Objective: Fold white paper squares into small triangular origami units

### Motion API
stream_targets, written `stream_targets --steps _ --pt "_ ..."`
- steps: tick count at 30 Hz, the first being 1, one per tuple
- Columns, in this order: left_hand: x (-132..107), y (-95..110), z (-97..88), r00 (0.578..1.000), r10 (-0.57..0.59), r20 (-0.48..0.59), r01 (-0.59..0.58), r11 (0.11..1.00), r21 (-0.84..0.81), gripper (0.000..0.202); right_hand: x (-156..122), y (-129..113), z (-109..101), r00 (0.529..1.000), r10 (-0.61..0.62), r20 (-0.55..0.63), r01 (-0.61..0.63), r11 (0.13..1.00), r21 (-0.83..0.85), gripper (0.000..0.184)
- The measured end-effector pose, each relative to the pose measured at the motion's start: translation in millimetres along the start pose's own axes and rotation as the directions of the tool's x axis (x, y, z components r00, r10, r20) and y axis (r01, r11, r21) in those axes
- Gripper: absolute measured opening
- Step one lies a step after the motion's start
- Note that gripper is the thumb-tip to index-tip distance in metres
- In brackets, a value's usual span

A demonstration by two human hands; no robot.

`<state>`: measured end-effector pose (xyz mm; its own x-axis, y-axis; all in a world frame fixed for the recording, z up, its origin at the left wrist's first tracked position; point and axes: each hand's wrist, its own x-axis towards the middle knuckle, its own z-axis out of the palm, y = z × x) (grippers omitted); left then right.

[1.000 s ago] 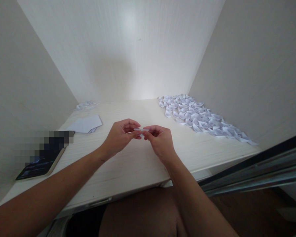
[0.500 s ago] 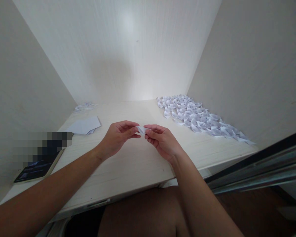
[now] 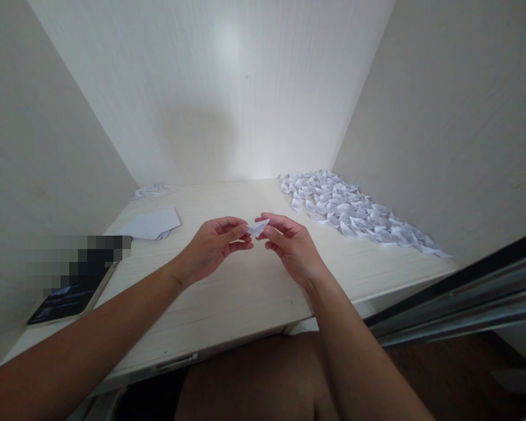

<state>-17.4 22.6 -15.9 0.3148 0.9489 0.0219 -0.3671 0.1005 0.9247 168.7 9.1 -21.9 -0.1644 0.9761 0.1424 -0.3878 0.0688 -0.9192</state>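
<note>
A small folded piece of white paper (image 3: 258,227) is held up above the middle of the desk, its pointed tip angled to the upper right. My left hand (image 3: 219,242) pinches its left end between thumb and forefinger. At the other end, the thumb and fingers of my right hand (image 3: 289,242) curl loosely around the paper, with the tip showing in front of the forefinger. Some of the fold is hidden by my fingertips.
A large heap of similar folded white papers (image 3: 346,210) lies along the right wall of the white desk (image 3: 228,310). On the left are a stack of flat white sheets (image 3: 151,224), some white paper strips (image 3: 153,190) and a tablet-like device (image 3: 70,301), partly pixelated.
The paper's right end has come out from under my right thumb and now points up to the right. The right fingers have loosened and parted a little.
</note>
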Motion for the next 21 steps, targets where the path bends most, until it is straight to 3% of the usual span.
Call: stream_targets --steps 4,7,14,21 --pt "0 0 -3.8 0.996 -0.08 0.046 0.08 0.997 -0.004 0.022 -1 -2 1 1.0 0.002 -0.01 -0.003 0.998 -0.059 0.02" --pt "-1 -1 -2.9 0.997 -0.078 0.009 0.078 0.996 -0.036 0.021 -2 -1 6 0.999 0.017 -0.036 -0.018 0.999 -0.03 0.022" --pt "-2 -4 4.6 0.993 -0.025 -0.112 0.012 0.994 -0.112 0.026 -4 7 23 0.99 0.044 -0.137 -0.021 0.986 0.167 0.026" --pt "-4 -2 8.8 0.982 0.128 -0.14 -0.131 0.991 -0.014 0.032 -5 11 31 0.981 0.105 -0.163 -0.062 0.966 0.25 0.027"
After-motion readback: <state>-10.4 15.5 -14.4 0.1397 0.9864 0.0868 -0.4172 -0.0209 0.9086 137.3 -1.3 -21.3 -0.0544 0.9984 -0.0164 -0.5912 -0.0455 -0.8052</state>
